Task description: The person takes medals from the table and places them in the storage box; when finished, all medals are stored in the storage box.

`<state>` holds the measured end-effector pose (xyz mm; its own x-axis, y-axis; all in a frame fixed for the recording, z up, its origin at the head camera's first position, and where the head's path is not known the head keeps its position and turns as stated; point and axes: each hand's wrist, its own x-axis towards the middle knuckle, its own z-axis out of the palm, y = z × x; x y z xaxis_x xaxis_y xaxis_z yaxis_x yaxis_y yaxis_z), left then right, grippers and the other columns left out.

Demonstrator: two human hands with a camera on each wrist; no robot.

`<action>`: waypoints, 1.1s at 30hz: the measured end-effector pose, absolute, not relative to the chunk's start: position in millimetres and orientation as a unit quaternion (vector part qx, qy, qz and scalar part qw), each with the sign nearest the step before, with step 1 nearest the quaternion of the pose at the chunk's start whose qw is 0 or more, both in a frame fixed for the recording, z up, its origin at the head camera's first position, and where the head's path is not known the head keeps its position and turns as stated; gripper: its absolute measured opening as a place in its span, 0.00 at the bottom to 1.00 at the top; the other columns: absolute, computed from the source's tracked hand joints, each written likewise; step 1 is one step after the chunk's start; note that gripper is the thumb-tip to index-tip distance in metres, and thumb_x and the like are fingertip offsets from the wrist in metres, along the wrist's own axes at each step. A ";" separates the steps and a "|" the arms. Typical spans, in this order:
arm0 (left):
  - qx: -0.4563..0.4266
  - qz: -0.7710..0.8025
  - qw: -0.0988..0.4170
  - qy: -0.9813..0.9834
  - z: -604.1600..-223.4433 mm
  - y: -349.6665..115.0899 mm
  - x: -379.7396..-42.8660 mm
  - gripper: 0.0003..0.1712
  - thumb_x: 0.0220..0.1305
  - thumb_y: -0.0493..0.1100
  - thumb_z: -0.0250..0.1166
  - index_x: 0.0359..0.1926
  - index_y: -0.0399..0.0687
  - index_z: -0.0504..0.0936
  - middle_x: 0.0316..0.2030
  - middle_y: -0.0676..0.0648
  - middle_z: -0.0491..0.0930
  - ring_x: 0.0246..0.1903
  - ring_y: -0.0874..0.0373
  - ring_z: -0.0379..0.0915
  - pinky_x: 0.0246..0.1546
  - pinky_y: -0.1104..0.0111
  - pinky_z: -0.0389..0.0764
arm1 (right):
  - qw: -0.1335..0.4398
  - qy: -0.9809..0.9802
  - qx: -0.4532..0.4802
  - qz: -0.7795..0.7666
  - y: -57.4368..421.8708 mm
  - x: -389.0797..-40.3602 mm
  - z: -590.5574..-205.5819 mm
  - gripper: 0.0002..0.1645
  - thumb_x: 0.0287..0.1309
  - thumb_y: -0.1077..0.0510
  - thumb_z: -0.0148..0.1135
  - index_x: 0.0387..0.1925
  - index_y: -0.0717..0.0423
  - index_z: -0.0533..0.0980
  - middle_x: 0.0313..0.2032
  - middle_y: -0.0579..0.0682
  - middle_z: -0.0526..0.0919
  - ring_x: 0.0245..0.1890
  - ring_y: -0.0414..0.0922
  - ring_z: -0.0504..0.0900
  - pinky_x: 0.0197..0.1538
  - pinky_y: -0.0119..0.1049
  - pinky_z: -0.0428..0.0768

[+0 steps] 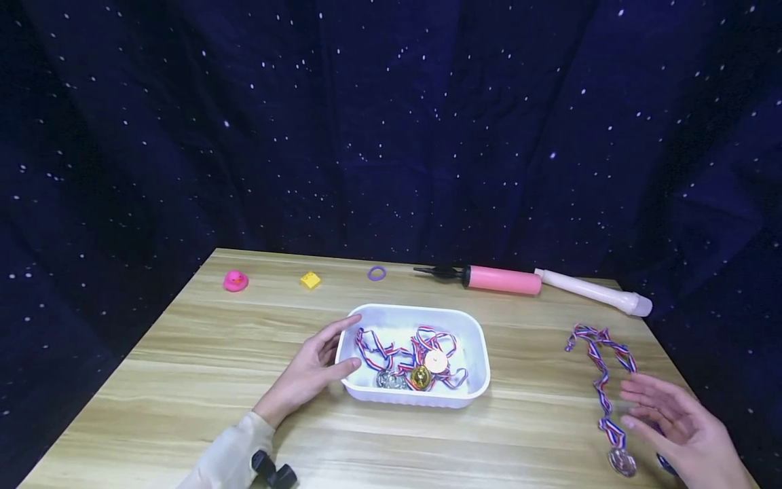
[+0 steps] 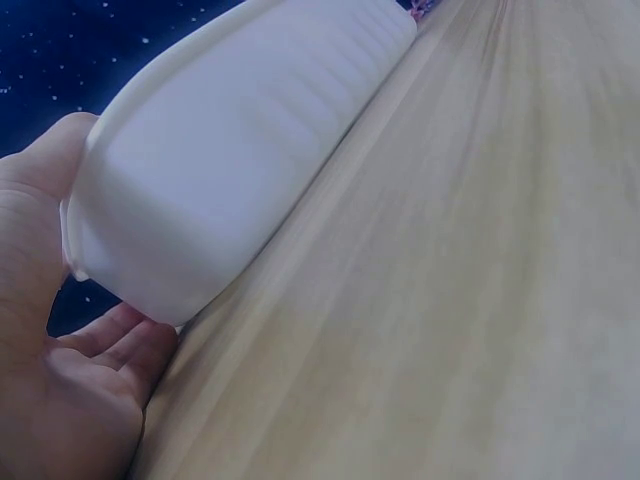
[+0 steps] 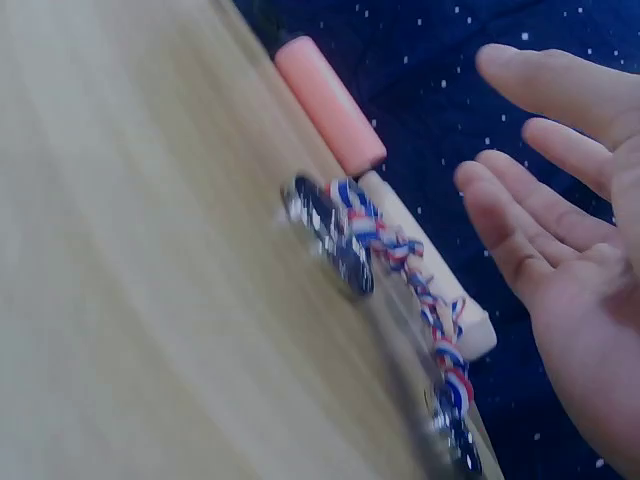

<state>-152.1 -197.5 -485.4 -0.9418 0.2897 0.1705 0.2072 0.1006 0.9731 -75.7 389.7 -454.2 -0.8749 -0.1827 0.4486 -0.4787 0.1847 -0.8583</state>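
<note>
Ribboned medals (image 1: 421, 377): several in white tray (image 1: 415, 401), middle of worktop (image 1: 507, 441); others near right edge. Left hand (image 1: 307, 375): curled round tray's left end, thumb over rim. Right hand (image 1: 687, 426): loosely open, beside others. One medal mostly hidden behind this hand; medals blurred in right-wrist view.

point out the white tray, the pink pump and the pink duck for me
White tray (image 1: 421, 399): head view, on its near outer wall
Pink pump (image 1: 504, 280): head view, on its pink barrel
Pink duck (image 1: 235, 283): head view, on its body
</note>
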 end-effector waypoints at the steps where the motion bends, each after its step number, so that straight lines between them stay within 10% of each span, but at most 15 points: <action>1: 0.168 0.649 0.032 0.741 -485.6 -197.3 -152.1 0.46 0.71 0.38 0.77 0.85 0.58 0.69 0.85 0.41 0.63 0.81 0.39 0.64 0.84 0.43 0.61 | 0.115 -0.760 0.231 0.597 392.7 -75.6 -456.8 0.43 0.55 0.93 0.61 0.73 0.85 0.63 0.63 0.47 0.88 0.62 0.39 0.88 0.60 0.27 0.87; 12: 0.169 0.646 0.029 0.744 -487.1 -196.6 -153.4 0.45 0.71 0.39 0.77 0.84 0.60 0.69 0.85 0.42 0.62 0.81 0.39 0.63 0.84 0.43 0.61 | 0.078 -0.796 0.261 0.541 411.4 -77.3 -476.9 0.35 0.53 0.92 0.65 0.63 0.79 0.74 0.54 0.49 0.91 0.52 0.36 0.90 0.54 0.24 0.88; 22: 0.160 0.641 0.028 0.750 -486.6 -198.6 -153.3 0.45 0.71 0.40 0.77 0.84 0.63 0.70 0.85 0.42 0.62 0.81 0.39 0.64 0.84 0.41 0.61 | 0.036 -0.871 0.231 0.431 410.0 -74.2 -483.7 0.28 0.54 0.79 0.77 0.53 0.55 0.83 0.36 0.42 0.88 0.28 0.38 0.83 0.24 0.32 0.80; 33: 0.167 0.649 0.031 0.742 -486.0 -198.0 -153.5 0.45 0.71 0.39 0.77 0.84 0.60 0.70 0.85 0.41 0.63 0.82 0.39 0.63 0.83 0.44 0.62 | 0.007 -0.828 0.305 0.470 410.7 -77.1 -489.7 0.38 0.47 0.85 0.77 0.60 0.61 0.84 0.51 0.39 0.81 0.43 0.34 0.87 0.42 0.27 0.91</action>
<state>-153.5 -198.0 -486.0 -0.9424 0.2877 0.1704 0.2072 0.1024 0.9729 -77.1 410.7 -489.7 -0.8138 -0.4985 0.2986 -0.5120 0.3721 -0.7742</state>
